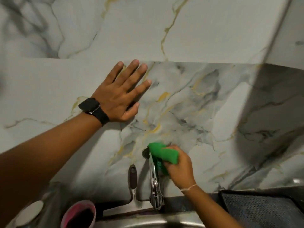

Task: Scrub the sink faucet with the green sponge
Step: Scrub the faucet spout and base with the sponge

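Note:
A chrome faucet (154, 186) juts out of the marble wall above the steel sink (148, 222). My right hand (179, 168) grips the green sponge (162, 153), which is folded over the faucet's top where it meets the wall. Fingers spread, my left hand (121, 94) lies flat against the marble wall (197, 104) higher up and to the left, with a black watch on its wrist. It holds nothing.
A dark-handled utensil (133, 176) hangs on the wall just left of the faucet. A pink cup (79, 214) stands at the sink's left edge. A black mesh rack (263, 209) sits to the right. The wall corner lies at right.

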Motion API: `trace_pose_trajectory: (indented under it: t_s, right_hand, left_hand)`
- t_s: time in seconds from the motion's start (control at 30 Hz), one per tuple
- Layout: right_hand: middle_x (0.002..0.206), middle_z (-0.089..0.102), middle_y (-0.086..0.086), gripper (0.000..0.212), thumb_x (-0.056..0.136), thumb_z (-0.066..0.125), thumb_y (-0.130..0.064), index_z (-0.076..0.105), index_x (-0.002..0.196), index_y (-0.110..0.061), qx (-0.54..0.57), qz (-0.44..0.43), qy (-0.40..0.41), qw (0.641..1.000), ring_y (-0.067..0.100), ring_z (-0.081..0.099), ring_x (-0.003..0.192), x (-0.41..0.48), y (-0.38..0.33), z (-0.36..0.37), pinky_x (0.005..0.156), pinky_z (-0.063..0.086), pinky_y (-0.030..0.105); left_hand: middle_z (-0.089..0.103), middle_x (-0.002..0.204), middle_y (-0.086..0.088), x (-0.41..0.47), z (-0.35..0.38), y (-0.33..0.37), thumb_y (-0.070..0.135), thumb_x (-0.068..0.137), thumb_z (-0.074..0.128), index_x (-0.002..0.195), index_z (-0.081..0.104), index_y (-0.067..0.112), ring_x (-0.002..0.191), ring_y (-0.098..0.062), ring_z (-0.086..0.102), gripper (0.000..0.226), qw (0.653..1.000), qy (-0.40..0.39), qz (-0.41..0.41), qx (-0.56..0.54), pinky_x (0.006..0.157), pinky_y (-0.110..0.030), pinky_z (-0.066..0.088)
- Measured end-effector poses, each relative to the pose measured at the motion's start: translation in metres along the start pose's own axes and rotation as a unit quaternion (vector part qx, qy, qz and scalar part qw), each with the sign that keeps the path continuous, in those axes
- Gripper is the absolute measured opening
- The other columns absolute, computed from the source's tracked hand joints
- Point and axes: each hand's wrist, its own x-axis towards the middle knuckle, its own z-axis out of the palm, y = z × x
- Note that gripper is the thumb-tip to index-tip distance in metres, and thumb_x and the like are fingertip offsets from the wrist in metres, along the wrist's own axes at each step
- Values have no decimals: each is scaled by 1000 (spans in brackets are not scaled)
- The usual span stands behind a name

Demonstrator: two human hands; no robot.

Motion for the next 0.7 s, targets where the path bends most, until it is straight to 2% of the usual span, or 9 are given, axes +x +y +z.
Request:
trace_pose_trajectory:
  t_s: [0.1, 0.23, 0.3, 0.33, 0.43, 0.5, 0.53, 0.6, 0.7]
  right_hand:
    - [88, 78, 13, 33, 74, 68, 15, 70, 101, -2, 384, 281, 13, 879, 29, 73, 82, -7, 20, 6, 64, 63, 34]
    - [98, 70, 31, 53, 77, 62, 4, 52, 129, 11, 574, 429, -77, 693, 34, 74, 71, -27, 25, 23, 63, 64, 42]
    - [90, 71, 31, 53, 79, 59, 4, 51, 130, 12, 583, 434, -85, 682, 33, 74, 64, -33, 20, 27, 58, 64, 41]
    - [94, 71, 32, 51, 77, 60, 2, 54, 127, 10, 557, 425, -69, 711, 34, 73, 68, -34, 18, 25, 60, 63, 40]
    - [108, 73, 21, 27, 81, 64, -6, 69, 106, -12, 328, 304, 25, 894, 26, 72, 83, -29, -2, 12, 68, 59, 37]
    - [110, 70, -1, 25, 81, 67, -19, 70, 104, -28, 30, 133, 26, 990, 15, 68, 92, -26, -31, 13, 74, 55, 29]
    - [113, 63, -6, 30, 78, 66, -24, 69, 107, -31, -147, 43, 8, 988, 14, 63, 98, -25, -43, 20, 76, 52, 28]
    - [119, 52, 2, 35, 73, 64, -29, 69, 108, -26, -385, -65, -39, 920, 25, 50, 111, -26, -63, 44, 84, 52, 38]
    - [128, 44, 25, 36, 81, 61, -19, 65, 110, 1, -638, -143, -176, 736, 47, 36, 121, -29, -72, 73, 96, 38, 74]
  left_hand:
    - [25, 160, -22, 0, 4, 0, 45, 87, 39, 154, 22, 15, 150, -39, 16, 75, 1000, 16, 1, 7, 123, -55, 11]
    - [29, 157, -24, 1, 3, 1, 44, 88, 40, 153, 27, 13, 148, -42, 23, 73, 1000, 13, 9, 12, 120, -58, 17]
    - [30, 157, -25, 2, 3, 0, 44, 88, 40, 152, 28, 12, 147, -43, 24, 73, 1000, 15, 13, 17, 120, -58, 17]
    - [30, 157, -25, 2, 3, 1, 44, 88, 40, 152, 29, 12, 147, -43, 24, 73, 1000, 13, 11, 17, 120, -58, 16]
    - [30, 157, -24, 3, 4, 1, 44, 87, 41, 153, 28, 13, 148, -42, 22, 73, 1000, 12, 13, 16, 121, -56, 14]
    - [30, 157, -24, 3, 4, 0, 44, 87, 41, 153, 27, 13, 148, -42, 22, 73, 1000, 12, 13, 17, 120, -58, 16]
    - [29, 157, -24, 3, 4, 0, 44, 87, 41, 153, 28, 13, 148, -42, 23, 73, 1000, 13, 12, 16, 119, -58, 17]
    - [29, 157, -24, 2, 3, 1, 43, 87, 41, 152, 28, 13, 148, -42, 23, 73, 1000, 10, 11, 7, 119, -59, 20]
    - [30, 157, -24, 4, 2, 1, 43, 88, 40, 152, 28, 13, 147, -42, 24, 72, 1000, 9, 13, 9, 119, -59, 20]
